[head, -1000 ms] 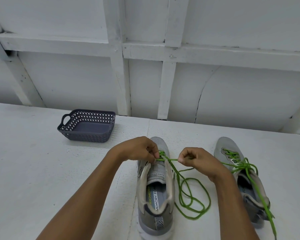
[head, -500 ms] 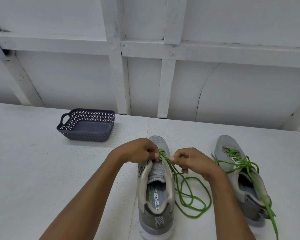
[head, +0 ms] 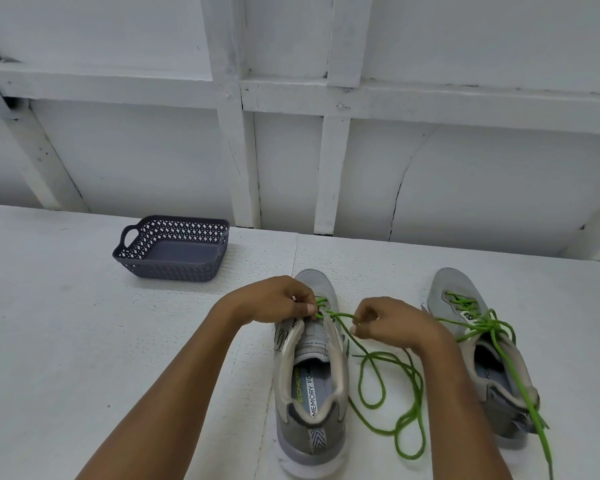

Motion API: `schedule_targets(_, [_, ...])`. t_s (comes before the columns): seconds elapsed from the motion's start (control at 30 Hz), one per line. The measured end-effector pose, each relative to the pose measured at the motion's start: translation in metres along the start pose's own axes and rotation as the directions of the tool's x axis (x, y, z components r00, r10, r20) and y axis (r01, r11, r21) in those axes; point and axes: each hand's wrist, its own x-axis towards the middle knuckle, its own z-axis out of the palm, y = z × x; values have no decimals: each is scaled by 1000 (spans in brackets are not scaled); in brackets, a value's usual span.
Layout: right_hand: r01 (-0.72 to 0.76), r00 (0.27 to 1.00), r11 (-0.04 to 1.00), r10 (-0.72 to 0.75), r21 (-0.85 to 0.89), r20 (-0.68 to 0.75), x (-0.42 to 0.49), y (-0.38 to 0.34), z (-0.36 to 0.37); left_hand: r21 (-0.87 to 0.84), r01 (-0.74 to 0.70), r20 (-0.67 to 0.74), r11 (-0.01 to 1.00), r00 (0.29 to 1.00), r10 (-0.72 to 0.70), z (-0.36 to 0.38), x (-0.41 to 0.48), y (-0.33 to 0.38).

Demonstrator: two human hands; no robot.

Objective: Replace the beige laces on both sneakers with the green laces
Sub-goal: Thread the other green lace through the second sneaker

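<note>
Two grey sneakers stand on a white table [head: 84,341], toes toward the white panelled wall [head: 465,185]. Near sneaker [head: 310,393], centre: heel toward the viewer, tongue exposed, upper eyelets unlaced. The left hand [head: 274,301] rests over its forefoot, fingers curled, thumb and forefinger pinched on the green lace [head: 388,393] where it enters the lower eyelets. The right hand [head: 392,322], just beside the shoe's right edge, is loosely closed with the same lace caught between its fingertips; a short taut stretch of lace joins the two hands. The remainder of this lace lies in loose loops on the table between the two shoes. Second sneaker [head: 482,358], right: tilted slightly outward, already threaded with a second green lace [head: 492,327] crossing its eyelets, the free ends trailing over the collar and down toward the lower right corner. A dark perforated plastic basket [head: 174,249] with a handle sits well apart, at the rear left, close to the wall; nothing shows inside it
</note>
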Motion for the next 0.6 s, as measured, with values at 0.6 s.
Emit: schedule_targets(0.6, [137, 991, 948, -133, 289, -32, 10, -19, 13, -149, -96, -352, 984, 935, 38, 3, 8, -9])
